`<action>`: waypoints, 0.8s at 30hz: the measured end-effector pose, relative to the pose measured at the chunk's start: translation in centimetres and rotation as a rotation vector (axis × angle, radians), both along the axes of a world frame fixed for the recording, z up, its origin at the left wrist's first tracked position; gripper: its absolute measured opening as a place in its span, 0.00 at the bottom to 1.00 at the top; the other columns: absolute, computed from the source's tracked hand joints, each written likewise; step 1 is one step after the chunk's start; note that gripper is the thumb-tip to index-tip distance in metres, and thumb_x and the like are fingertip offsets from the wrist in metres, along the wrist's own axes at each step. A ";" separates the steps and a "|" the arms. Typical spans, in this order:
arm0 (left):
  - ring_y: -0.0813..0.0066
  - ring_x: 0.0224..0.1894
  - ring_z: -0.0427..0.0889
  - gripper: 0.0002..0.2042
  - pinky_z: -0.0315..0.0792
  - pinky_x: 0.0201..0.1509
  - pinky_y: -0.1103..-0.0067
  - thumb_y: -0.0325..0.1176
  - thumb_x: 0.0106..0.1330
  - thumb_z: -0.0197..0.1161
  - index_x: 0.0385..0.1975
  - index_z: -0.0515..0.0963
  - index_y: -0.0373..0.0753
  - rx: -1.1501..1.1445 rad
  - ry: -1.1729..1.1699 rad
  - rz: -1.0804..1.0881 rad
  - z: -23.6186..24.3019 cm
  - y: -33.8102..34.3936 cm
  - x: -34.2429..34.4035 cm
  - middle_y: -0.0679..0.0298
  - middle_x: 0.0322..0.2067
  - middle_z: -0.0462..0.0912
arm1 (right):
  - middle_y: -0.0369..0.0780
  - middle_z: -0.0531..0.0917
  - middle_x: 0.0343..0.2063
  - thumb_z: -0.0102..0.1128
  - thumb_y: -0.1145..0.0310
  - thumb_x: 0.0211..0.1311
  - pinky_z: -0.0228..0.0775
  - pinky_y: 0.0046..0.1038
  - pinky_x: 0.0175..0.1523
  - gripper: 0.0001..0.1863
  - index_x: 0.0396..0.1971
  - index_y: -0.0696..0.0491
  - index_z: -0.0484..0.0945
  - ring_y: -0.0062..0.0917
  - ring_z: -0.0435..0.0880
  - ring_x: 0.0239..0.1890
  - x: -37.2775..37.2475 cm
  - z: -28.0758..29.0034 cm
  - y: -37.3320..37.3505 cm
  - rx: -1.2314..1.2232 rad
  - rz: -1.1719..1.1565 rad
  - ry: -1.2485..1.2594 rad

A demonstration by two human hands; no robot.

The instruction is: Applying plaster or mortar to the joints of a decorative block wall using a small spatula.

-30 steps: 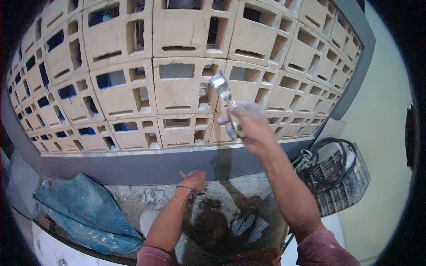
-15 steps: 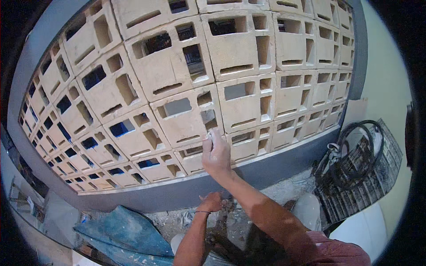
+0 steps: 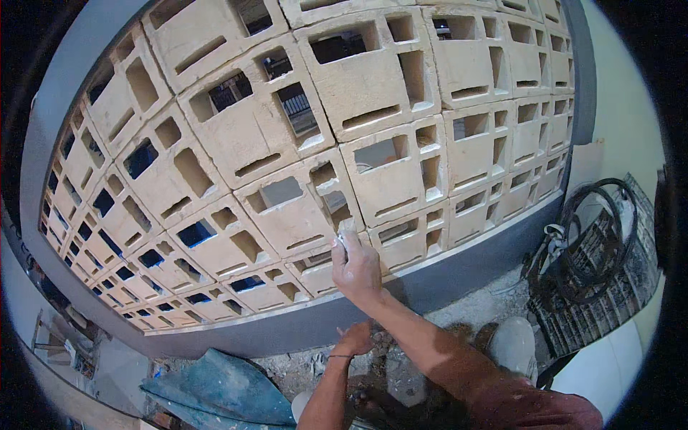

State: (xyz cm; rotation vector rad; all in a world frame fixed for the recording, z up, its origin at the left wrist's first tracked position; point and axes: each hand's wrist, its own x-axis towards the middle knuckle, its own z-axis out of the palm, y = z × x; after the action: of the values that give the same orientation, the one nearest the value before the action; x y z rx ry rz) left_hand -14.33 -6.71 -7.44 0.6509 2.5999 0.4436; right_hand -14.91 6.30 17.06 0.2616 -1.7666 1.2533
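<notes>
Cream openwork blocks (image 3: 373,86) are standing beyond the right hand (image 3: 356,269), which is reaching forward with its fingers curling around a mostly hidden tool (image 3: 342,239) at its eleven o'clock edge. Toward six o'clock, the left hand (image 3: 356,339) is hanging lower; I cannot tell whether its fingers are closing.

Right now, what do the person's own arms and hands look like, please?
The left hand wears no glove, only a thin dark band at its wrist. The right hand is gloveless too; a dull reddish sleeve ends above that forearm.
</notes>
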 end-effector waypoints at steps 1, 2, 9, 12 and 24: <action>0.37 0.64 0.70 0.33 0.49 0.62 0.27 0.54 0.66 0.61 0.65 0.67 0.38 -0.024 -0.028 -0.019 -0.8 -0.6 -0.1 0.44 0.60 0.75 | 0.53 0.78 0.21 0.56 0.70 0.67 0.67 0.49 0.29 0.07 0.33 0.58 0.73 0.55 0.79 0.26 -0.1 0.2 -0.1 0.016 -0.005 0.051; 0.38 0.65 0.69 0.32 0.48 0.63 0.27 0.55 0.67 0.61 0.63 0.69 0.38 -0.050 -0.053 -0.029 -1.0 -1.6 -0.2 0.44 0.62 0.73 | 0.53 0.78 0.21 0.56 0.70 0.67 0.67 0.49 0.29 0.07 0.33 0.58 0.73 0.55 0.79 0.26 -0.3 0.9 -0.4 0.006 0.012 0.062; 0.40 0.67 0.67 0.30 0.47 0.63 0.27 0.56 0.67 0.60 0.58 0.74 0.36 -0.101 -0.070 0.034 1.2 0.0 0.4 0.41 0.61 0.72 | 0.53 0.78 0.20 0.58 0.72 0.66 0.68 0.47 0.28 0.05 0.33 0.58 0.74 0.53 0.80 0.26 -1.9 -0.5 0.9 0.041 0.047 0.054; 0.39 0.66 0.68 0.29 0.46 0.63 0.27 0.55 0.67 0.60 0.55 0.76 0.35 0.105 -0.085 0.032 -0.1 0.0 0.1 0.39 0.60 0.72 | 0.53 0.78 0.21 0.58 0.72 0.65 0.69 0.46 0.28 0.05 0.34 0.58 0.74 0.54 0.80 0.26 -2.7 0.4 1.3 0.049 0.035 0.051; 0.43 0.66 0.69 0.30 0.51 0.65 0.30 0.48 0.67 0.61 0.65 0.67 0.37 0.044 -0.139 0.108 3.7 1.6 0.8 0.43 0.63 0.72 | 0.51 0.78 0.19 0.56 0.69 0.67 0.71 0.42 0.30 0.08 0.34 0.59 0.76 0.49 0.81 0.24 -0.6 3.0 5.6 0.088 -0.030 -0.013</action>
State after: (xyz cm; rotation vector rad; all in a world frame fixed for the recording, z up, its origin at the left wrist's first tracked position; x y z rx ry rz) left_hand -13.57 -5.06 -3.74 0.4772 2.5067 0.5609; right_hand -15.50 11.85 20.05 0.2775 -1.8327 1.1602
